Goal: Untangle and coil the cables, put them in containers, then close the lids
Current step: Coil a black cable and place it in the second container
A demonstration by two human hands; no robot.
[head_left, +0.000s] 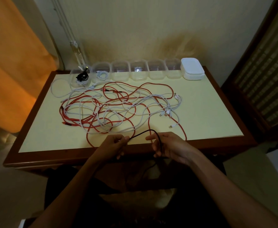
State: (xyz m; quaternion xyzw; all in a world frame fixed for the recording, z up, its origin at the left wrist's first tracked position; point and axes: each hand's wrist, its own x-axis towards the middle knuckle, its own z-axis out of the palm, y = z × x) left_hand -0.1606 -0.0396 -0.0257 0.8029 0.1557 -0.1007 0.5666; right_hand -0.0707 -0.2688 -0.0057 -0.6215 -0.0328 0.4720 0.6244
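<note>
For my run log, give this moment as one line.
left hand: pinches black cable | right hand: holds black cable | red-white tangle: on table

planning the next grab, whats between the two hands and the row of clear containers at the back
The head view shows a tangle of red cables and white cables on the table between the hands and the containers.

table top (200, 112): pale yellow, dark reddish-brown wood border
tangled cables (118, 109): red and white
held cable (143, 133): black
containers (137, 70): clear, see-through
lid stack (192, 69): white
curtain (15, 63): orange
wall (151, 22): cream, brownish stain
</note>
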